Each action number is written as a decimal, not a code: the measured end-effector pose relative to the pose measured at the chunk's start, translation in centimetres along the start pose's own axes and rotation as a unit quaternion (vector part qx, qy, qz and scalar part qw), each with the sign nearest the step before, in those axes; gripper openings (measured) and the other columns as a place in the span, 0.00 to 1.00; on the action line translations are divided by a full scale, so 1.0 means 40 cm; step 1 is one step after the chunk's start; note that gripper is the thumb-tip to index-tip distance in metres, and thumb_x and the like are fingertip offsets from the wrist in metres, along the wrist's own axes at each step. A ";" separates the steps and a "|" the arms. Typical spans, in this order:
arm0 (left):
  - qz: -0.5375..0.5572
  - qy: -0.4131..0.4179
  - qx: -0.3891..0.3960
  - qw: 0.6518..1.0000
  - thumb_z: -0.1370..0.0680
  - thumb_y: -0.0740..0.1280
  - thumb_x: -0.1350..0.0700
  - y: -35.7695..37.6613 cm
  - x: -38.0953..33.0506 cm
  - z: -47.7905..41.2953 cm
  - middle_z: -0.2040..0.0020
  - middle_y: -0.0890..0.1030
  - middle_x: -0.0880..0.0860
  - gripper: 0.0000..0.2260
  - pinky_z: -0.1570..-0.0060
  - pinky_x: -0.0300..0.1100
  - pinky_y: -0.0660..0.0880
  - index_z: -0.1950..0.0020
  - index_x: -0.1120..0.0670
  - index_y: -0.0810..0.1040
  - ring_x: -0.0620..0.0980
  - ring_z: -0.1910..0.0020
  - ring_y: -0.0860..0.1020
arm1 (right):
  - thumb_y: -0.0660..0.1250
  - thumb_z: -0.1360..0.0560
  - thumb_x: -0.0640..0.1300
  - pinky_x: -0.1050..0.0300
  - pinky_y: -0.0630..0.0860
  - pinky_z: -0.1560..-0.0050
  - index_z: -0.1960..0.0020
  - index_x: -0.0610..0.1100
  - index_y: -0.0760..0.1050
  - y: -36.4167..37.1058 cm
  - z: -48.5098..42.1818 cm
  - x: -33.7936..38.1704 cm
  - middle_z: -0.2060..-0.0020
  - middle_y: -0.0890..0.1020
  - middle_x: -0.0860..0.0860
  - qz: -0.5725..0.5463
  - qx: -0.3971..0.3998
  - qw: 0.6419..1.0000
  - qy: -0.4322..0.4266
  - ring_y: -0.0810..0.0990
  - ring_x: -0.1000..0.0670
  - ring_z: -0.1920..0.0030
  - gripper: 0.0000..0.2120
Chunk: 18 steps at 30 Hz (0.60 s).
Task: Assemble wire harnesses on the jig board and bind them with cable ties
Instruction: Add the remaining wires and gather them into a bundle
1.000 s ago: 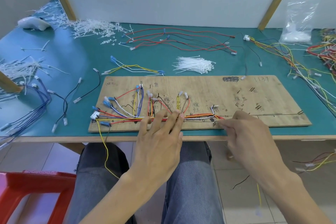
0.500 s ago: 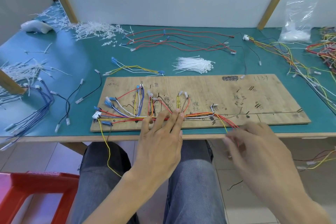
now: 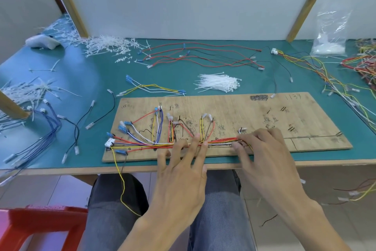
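- Left hand (image 3: 183,171): open and flat, fingers straight and spread, tips pressing the wire bundle (image 3: 142,145) down on the jig board (image 3: 264,108) at about mid-run.
- Right hand (image 3: 264,157): just right of the left one, fingers curled over the bundle's right end with the thumb under it; looks like it grips the wires, exact contact hidden by the fingers.
- Bundle runs left to right along the board's near edge, between and under both hands. Branches fan up to blue terminals (image 3: 122,128) and clear ones; white connector (image 3: 109,141) at the far left end.
- One yellow wire (image 3: 122,185) hangs off the board's front edge over the person's lap.
- Board: bare plywood, rectangular and scuffed, lying flat on the green table mat (image 3: 81,87).
- Wires: thin insulated strands in red, yellow, white, blue, orange and black.
- Cable ties (image 3: 219,85): loose pile of white plastic ties on the mat just behind the board, untouched.
- Writing: "1134" (image 3: 293,97) by hand at the board's top right, with a black scribbled-out patch beside it. Other pen marks and characters are not legible.
- Also on the mat: loose red wires (image 3: 203,55), clear plastic bag (image 3: 329,43), white tie offcuts (image 3: 105,45).
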State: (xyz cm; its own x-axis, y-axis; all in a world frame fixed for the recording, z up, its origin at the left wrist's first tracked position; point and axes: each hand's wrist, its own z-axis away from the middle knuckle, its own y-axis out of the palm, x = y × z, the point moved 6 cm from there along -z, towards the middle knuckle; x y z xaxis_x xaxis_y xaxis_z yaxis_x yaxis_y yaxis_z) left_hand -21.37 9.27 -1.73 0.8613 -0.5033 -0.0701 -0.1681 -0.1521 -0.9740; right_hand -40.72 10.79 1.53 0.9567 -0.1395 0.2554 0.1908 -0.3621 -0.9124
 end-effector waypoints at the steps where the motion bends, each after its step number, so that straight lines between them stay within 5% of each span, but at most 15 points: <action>1: 0.002 -0.001 -0.009 1.000 0.17 0.59 0.47 -0.008 0.000 0.002 0.20 0.69 0.48 0.24 0.35 0.60 0.67 0.21 0.49 0.70 0.56 0.29 0.70 | 0.66 0.19 0.55 0.47 0.75 0.48 0.45 0.47 0.84 -0.004 -0.019 -0.003 0.53 0.81 0.50 -0.012 -0.002 1.000 0.010 0.71 0.45 0.45 0.14; 5: 0.018 0.006 -0.052 0.998 0.18 0.63 0.48 -0.040 0.009 0.005 0.23 0.73 0.47 0.21 0.37 0.56 0.65 0.26 0.50 0.77 0.56 0.31 0.72 | 0.67 0.19 0.53 0.53 0.69 0.50 0.52 0.50 0.80 0.015 -0.178 -0.018 0.55 0.80 0.55 -0.098 -0.016 0.995 0.023 0.76 0.48 0.49 0.07; 10: 0.055 0.015 -0.095 0.994 0.18 0.64 0.48 -0.062 0.021 0.023 0.24 0.73 0.43 0.16 0.38 0.55 0.68 0.32 0.49 0.80 0.54 0.34 0.73 | 0.71 0.19 0.48 0.49 0.78 0.45 0.43 0.48 0.84 0.100 -0.436 -0.058 0.52 0.85 0.52 -0.115 0.046 0.990 0.070 0.82 0.46 0.47 0.08; 18: 0.074 0.021 -0.133 0.988 0.19 0.64 0.48 -0.052 0.057 0.039 0.27 0.75 0.41 0.14 0.38 0.54 0.66 0.36 0.48 0.83 0.53 0.37 0.72 | 0.75 0.22 0.48 0.53 0.71 0.49 0.42 0.52 0.85 0.170 -0.540 -0.020 0.47 0.79 0.50 -0.048 0.094 0.994 -0.036 0.77 0.45 0.42 0.09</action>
State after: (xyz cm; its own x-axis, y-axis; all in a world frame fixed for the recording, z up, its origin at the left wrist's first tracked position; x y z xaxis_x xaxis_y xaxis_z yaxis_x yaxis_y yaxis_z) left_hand -18.32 9.78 -0.22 0.7982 -0.5703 -0.1939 -0.4158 -0.2888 -0.8624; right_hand -44.93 -11.47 2.04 0.9438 -0.0442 0.3275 0.3137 -0.1918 -0.9299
